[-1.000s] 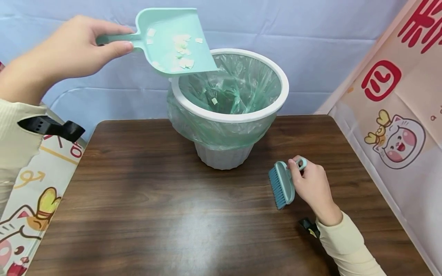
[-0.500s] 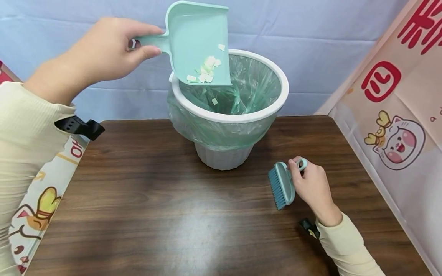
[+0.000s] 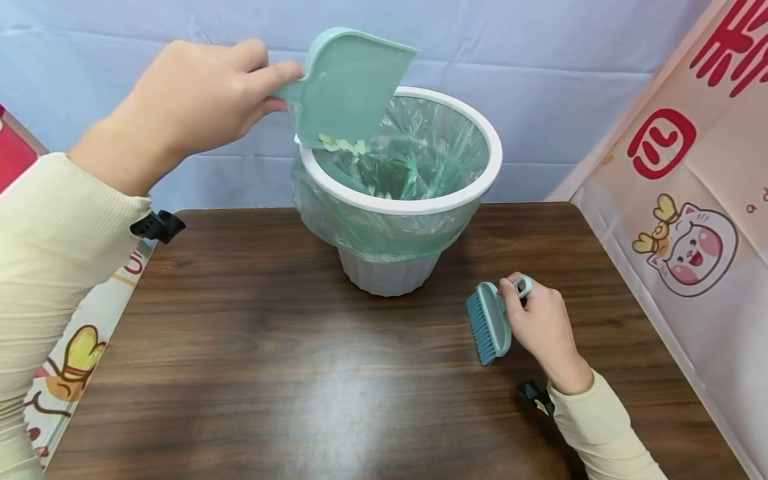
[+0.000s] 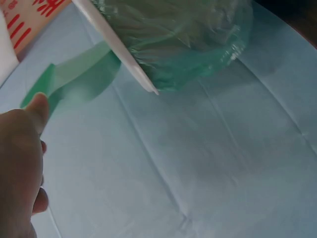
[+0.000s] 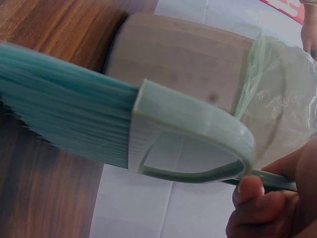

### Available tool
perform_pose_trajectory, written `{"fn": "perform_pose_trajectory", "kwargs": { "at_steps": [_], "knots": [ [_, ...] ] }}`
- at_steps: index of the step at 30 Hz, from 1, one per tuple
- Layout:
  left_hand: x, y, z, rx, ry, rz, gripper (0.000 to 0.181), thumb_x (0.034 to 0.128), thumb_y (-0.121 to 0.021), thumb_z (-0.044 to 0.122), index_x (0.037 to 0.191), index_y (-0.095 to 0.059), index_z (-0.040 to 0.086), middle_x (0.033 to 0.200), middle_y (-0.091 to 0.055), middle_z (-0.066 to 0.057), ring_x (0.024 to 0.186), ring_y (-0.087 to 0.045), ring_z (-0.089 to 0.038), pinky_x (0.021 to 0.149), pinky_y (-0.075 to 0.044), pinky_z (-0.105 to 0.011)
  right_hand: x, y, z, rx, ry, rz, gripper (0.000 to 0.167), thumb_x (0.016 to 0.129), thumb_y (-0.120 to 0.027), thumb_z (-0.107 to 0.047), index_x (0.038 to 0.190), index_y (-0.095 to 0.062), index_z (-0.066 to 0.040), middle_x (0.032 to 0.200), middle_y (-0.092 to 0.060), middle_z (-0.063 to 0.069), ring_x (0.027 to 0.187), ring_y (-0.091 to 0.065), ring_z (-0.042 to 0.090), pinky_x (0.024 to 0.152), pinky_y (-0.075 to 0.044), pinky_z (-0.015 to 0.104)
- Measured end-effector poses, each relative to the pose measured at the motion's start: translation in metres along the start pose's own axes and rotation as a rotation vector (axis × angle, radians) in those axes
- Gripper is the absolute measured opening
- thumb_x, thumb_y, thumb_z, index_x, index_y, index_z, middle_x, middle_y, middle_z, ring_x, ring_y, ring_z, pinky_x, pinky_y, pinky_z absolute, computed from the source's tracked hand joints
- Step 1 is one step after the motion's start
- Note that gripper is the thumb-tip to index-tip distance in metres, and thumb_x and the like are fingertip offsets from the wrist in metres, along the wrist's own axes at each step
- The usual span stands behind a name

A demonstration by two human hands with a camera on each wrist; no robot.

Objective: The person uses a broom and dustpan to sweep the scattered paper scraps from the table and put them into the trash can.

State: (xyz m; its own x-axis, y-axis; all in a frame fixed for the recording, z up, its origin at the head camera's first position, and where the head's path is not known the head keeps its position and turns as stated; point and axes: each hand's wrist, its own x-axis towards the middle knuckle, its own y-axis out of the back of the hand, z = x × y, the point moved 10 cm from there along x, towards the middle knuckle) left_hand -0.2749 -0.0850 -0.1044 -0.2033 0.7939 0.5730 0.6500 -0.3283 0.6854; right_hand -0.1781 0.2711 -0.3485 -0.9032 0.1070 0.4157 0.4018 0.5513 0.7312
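Note:
My left hand grips the handle of a mint-green dustpan, which is steeply tilted over the left part of a trash bin. Pale scraps show along the dustpan's lower edge, above the bin's mouth. Inside, a few more light bits lie low in the green plastic liner. In the left wrist view the dustpan reaches past the bin's rim. My right hand holds a small mint brush by its handle, right of the bin; its blue bristles face left.
The bin stands at the back of a brown wooden table. Behind it hangs a pale blue cloth. A printed panel with red characters and a cartoon cat runs along the right side.
My left hand has moved right and turned the dustpan over, so its underside faces me. Scraps have slid off toward the bin. My right hand with the brush has stayed put.

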Motion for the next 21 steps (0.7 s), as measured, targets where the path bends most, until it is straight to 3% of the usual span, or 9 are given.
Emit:
{"fn": "perform_pose_trajectory", "kwargs": {
  "at_steps": [11,16,21],
  "knots": [
    [0.001,0.008,0.007,0.082,-0.067,0.076,0.03,0.1005,-0.065,0.022,0.127,-0.061,0.008,0.077,-0.047,-0.016,0.047,-0.045,-0.035,0.037,-0.036,-0.049,-0.001,0.0,0.001,0.004,-0.007,0.001,0.021,0.102,-0.061,-0.016,0.084,-0.07,-0.009,0.064,-0.061,0.0,0.057,-0.05,0.016,0.053,-0.04,0.026],
    [-0.001,0.013,0.004,0.061,-0.042,0.107,0.03,0.0997,-0.066,0.019,0.128,-0.061,0.01,0.079,-0.049,-0.016,0.048,-0.045,-0.034,0.037,-0.035,-0.048,-0.001,0.0,0.002,0.005,-0.012,-0.003,0.021,0.102,-0.06,-0.016,0.084,-0.07,-0.009,0.064,-0.061,0.0,0.056,-0.05,0.016,0.052,-0.04,0.026],
    [-0.007,0.019,-0.008,0.043,0.035,0.096,0.032,0.1003,-0.066,0.02,0.131,-0.062,0.01,0.085,-0.054,-0.018,0.056,-0.053,-0.034,0.042,-0.04,-0.053,-0.001,0.0,0.002,0.008,-0.014,0.0,0.022,0.102,-0.06,-0.016,0.084,-0.07,-0.009,0.065,-0.061,0.001,0.056,-0.05,0.016,0.052,-0.04,0.025]
  ]
}}
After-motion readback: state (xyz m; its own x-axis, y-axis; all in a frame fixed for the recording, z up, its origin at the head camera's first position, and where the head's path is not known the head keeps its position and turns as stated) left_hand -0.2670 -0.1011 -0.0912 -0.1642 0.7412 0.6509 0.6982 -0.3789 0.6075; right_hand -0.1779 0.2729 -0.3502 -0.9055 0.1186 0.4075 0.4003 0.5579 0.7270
